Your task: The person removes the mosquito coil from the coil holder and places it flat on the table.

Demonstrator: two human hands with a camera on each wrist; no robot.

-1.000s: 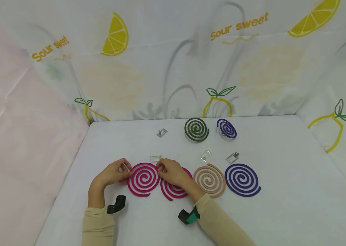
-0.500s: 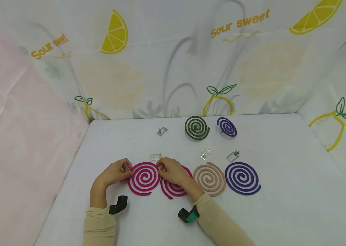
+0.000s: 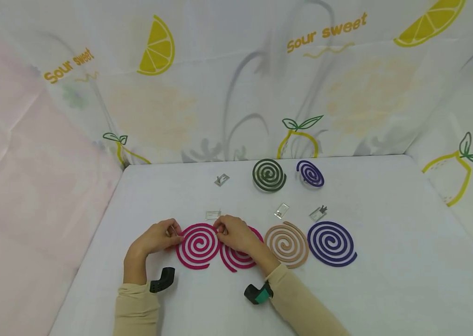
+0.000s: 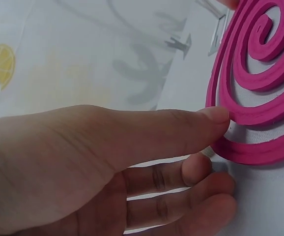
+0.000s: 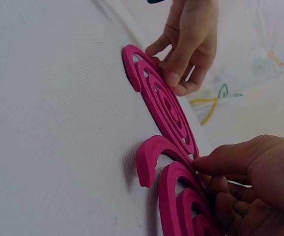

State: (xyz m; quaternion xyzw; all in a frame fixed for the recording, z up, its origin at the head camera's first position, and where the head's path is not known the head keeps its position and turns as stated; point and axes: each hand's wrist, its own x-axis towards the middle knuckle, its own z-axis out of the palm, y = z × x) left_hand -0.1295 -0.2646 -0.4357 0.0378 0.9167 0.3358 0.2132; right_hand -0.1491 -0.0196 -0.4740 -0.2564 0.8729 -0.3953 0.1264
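- Two hands of yours hold one pink spiral [image 3: 199,242], one at each side; I cannot tell whether it lies flat on the white tabletop [image 3: 387,210] or is slightly raised.
- Your left hand [image 3: 160,235] grasps the left rim of the pink spiral, thumb on top of the strip and the other fingers bent below.
- Your right hand [image 3: 236,232] pinches its right rim at the fingertips, the index finger partly hidden.
- Just right of the pink spiral you have a second pink spiral [image 5: 168,201], partly covered by your right hand.
- Farther right of the pink spiral come a tan spiral [image 3: 285,245] and then a near purple spiral [image 3: 331,241].
- Just beyond the pink spiral's far rim lies a metal piece [image 3: 213,215], with another metal piece [image 3: 221,179] farther out.
- Beyond it and to the right you see a third metal piece [image 3: 281,211] and a fourth metal piece [image 3: 318,213].
- Well beyond the pink spiral, also to its right, are a dark green spiral [image 3: 267,175] and a tilted far purple spiral [image 3: 311,175].
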